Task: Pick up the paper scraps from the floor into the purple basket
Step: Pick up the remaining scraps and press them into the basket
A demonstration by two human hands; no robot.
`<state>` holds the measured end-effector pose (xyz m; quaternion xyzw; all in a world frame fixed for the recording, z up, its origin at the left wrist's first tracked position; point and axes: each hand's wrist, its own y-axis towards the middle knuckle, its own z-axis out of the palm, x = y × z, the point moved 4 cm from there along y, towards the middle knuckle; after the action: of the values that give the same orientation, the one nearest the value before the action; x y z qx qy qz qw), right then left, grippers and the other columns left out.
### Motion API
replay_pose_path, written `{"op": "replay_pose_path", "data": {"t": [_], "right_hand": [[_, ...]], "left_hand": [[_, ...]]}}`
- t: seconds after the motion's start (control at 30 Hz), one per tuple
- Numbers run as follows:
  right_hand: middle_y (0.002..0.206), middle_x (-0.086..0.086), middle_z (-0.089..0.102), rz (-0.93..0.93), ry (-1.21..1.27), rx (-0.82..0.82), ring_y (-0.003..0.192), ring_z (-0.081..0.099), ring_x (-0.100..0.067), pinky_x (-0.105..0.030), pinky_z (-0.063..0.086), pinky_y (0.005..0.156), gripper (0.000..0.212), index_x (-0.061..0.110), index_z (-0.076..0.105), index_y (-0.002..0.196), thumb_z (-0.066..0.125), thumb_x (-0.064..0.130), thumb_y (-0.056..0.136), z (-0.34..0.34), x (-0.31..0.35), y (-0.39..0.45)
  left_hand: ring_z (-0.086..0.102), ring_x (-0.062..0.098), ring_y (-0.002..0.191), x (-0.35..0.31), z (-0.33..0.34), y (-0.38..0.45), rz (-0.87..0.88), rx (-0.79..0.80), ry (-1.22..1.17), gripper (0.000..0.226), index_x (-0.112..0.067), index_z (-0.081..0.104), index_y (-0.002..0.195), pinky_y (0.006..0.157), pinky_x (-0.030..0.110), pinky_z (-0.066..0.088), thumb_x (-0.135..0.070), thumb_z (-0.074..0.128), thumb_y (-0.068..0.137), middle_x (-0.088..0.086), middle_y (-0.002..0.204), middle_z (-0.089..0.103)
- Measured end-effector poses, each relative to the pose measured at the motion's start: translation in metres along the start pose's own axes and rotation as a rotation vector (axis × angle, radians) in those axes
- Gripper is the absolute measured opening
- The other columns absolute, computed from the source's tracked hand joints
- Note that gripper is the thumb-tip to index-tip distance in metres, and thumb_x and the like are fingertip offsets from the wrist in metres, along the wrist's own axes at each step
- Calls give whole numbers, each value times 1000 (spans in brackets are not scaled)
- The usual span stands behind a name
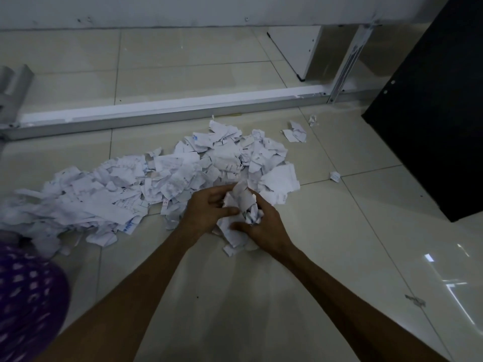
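Note:
A wide heap of torn white paper scraps (162, 178) lies across the tiled floor, running from the left edge to the middle. My left hand (209, 209) and my right hand (264, 226) meet at the heap's near right end and together grip a crumpled bunch of scraps (241, 205) between them. More scraps hang below the bunch. The purple basket (28, 304), perforated and blurred, shows at the lower left corner.
Stray scraps lie apart at the right, two (296, 133) near the metal floor rail (167, 113) and one (335, 176) further out. A black cabinet (433, 105) stands at the right. A white panel and upright frame are behind the rail.

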<state>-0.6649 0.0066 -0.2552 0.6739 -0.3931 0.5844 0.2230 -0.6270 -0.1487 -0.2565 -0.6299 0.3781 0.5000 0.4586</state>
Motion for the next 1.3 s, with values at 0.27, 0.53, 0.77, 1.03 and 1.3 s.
{"op": "replay_pose_path", "data": {"t": [0.27,0.53,0.77,1.03,1.3], "right_hand": [[121,-1,69,61,183,-97,110,65,-15,-26,54,92,67,14,58,131,87,6,71,6,-2,0],[116,4,70,53,230,-88,102,68,-9,-21,56,80,63,20,61,126,85,2,70,10,38,-4],[114,7,70,-27,149,-50,102,67,-11,-17,54,78,55,23,64,120,85,7,72,26,97,-17],[114,3,72,-118,170,21,104,68,-16,-31,58,87,54,23,64,120,82,2,74,60,166,-28],[114,-3,72,-239,178,136,103,69,-20,-33,58,86,58,15,62,125,79,-5,73,141,247,-34]], "left_hand": [[72,7,88,-12,-12,-7,-31,5,6,52,-28,69,107,72,22,57,-1,85,65,-11,95,73],[71,8,93,-45,-29,-23,-15,-27,59,54,-27,69,113,80,28,59,-9,87,66,-5,106,73],[68,4,99,-87,-60,-48,56,-76,141,57,-22,69,118,88,31,57,-16,89,64,-5,112,72],[66,4,103,-137,-111,-88,125,-136,175,53,-23,70,117,93,30,54,-20,88,67,-7,110,72],[60,-9,94,-189,-203,-150,186,-242,208,52,-25,68,117,75,17,53,-19,87,68,-11,102,69]]}}
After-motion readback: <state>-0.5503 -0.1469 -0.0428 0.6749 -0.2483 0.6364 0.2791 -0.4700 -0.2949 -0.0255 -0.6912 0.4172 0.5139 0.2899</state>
